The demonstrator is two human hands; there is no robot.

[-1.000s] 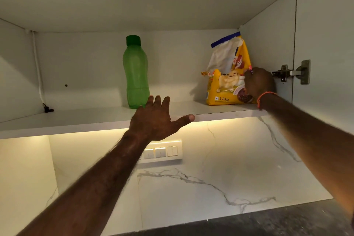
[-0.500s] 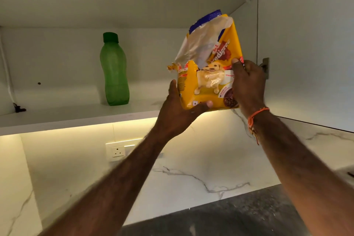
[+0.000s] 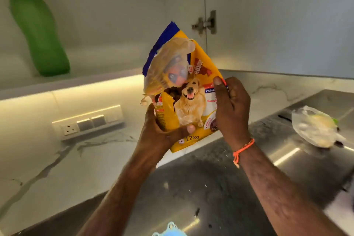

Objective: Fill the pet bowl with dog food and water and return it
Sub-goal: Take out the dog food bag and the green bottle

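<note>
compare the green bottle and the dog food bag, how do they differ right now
The green bottle stands on the cabinet shelf untouched; the dog food bag is off the shelf, held in the air by the left hand and right hand. The bottle is capped; the bag's top is torn open. The bottle is plain green and rigid; the bag is yellow, printed and crumpled.

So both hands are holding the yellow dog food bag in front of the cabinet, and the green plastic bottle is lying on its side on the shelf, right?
Not quite. In the head view the green plastic bottle stands upright on the white cabinet shelf, not on its side. The rest holds: left hand and right hand both hold the yellow dog food bag.
</note>
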